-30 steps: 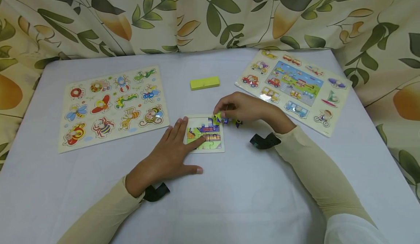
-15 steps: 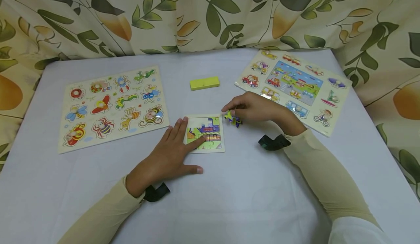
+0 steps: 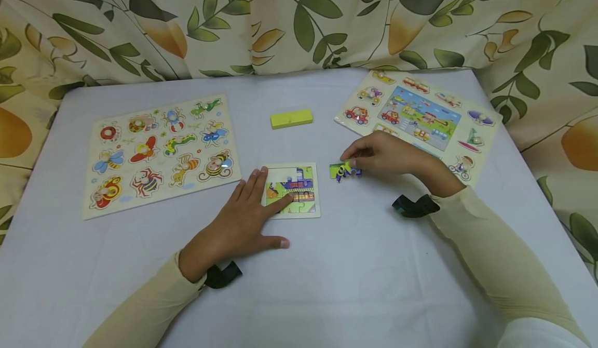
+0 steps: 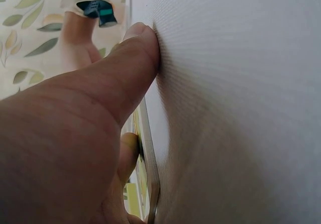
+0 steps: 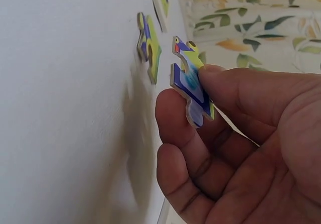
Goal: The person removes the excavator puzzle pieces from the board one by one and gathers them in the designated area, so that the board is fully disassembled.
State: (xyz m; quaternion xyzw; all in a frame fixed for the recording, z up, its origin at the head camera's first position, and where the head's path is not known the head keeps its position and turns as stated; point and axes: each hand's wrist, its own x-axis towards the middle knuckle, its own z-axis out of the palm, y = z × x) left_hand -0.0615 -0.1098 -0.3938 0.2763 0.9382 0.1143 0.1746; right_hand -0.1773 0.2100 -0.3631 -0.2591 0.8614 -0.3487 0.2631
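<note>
My left hand (image 3: pixel 235 221) rests flat with fingers spread over the left side of a small jigsaw board (image 3: pixel 281 174), its index finger lying across the fitted pieces. Pale backing shows along the board's upper left part. My right hand (image 3: pixel 388 155) is to the right of the board, pinching a purple, blue and yellow jigsaw piece (image 5: pixel 190 81) between thumb and fingers. Another jigsaw piece (image 5: pixel 149 45) lies on the table just beyond the held one; the two overlap in the head view. The left wrist view shows the thumb (image 4: pixel 135 58) against the cloth and the board's edge (image 4: pixel 150 179).
A large insect puzzle board (image 3: pixel 156 205) lies at the left, a vehicle puzzle board (image 3: pixel 472 176) at the back right, partly behind the right hand. A yellow block (image 3: pixel 291 119) stands behind the small board. Patterned curtain (image 3: pixel 289 26) borders the table's far edge.
My right hand has moved right, away from the board's upper right corner, and now holds a piece up beside the other loose piece. The left hand has stayed put.
</note>
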